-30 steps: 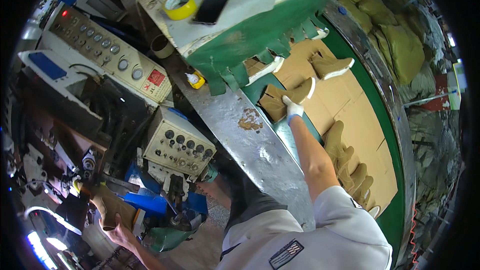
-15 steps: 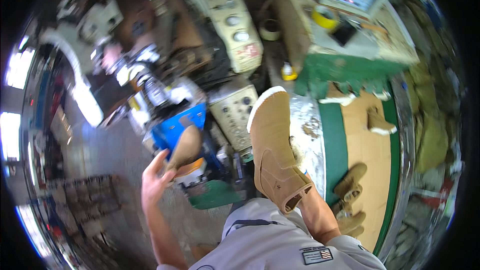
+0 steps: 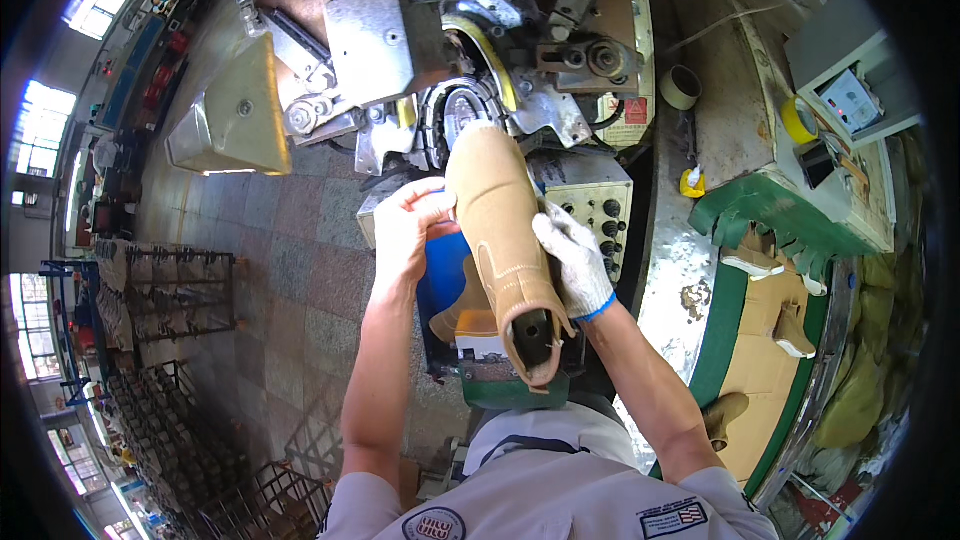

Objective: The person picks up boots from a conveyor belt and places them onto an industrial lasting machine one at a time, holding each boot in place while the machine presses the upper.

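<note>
Upper body: a pale grey short-sleeved shirt (image 3: 545, 500), its lower front crossed by a dark, curved band (image 3: 530, 446). Front, left side: a round, dark badge (image 3: 434, 524) with light lettering and a light ring. Front, right side: a dark rectangular patch (image 3: 673, 519) bearing a small striped emblem. Forearms: uncovered. Left hand (image 3: 405, 232): ungloved. Right hand (image 3: 572, 260): a whitish knitted glove (image 3: 568, 243), edged in blue at the wrist.

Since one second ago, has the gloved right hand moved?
Yes: the gloved right hand has moved left, from the right side of the metal ledge to its left side, where it now touches a tan boot.
</note>
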`<state>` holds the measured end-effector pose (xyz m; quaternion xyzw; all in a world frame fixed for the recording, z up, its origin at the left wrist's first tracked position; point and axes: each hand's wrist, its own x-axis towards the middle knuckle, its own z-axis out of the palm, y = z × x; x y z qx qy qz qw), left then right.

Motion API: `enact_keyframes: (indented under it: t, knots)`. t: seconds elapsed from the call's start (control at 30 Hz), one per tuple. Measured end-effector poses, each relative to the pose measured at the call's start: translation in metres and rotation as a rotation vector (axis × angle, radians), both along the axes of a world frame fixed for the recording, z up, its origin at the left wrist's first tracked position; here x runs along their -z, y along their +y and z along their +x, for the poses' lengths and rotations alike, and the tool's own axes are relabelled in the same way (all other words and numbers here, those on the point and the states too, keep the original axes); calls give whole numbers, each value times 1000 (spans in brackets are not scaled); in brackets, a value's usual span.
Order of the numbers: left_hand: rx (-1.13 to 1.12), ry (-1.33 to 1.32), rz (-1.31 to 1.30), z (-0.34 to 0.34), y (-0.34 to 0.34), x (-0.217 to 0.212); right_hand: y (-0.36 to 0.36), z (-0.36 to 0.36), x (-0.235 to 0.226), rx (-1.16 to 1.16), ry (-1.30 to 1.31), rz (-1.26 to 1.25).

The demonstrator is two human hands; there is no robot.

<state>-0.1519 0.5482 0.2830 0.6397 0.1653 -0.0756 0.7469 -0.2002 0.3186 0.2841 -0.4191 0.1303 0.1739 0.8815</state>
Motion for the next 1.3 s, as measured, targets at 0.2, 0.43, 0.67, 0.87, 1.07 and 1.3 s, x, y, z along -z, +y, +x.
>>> enact_keyframes:
  t: [0.2, 0.43, 0.67, 0.87, 1.07, 1.3]
  knots:
    - [-218, -199, -106, 20, 13, 1, 36, 43, 18, 103, -58, -48]
    - [-205, 9, -181, -10, -28, 15, 58, 56, 38, 225, 61, 29]
    - [-53, 48, -362, -17, -35, 23, 60, 64, 36, 237, 44, -1]
    - [-81, 49, -416, -13, -33, 33, 65, 63, 42, 276, 50, -17]
    - [-107, 92, -464, -17, -34, 48, 63, 56, 42, 264, 66, -33]
    - [-8, -46, 453, -102, 6, 162, 19, -21, 60, 313, 72, -248]
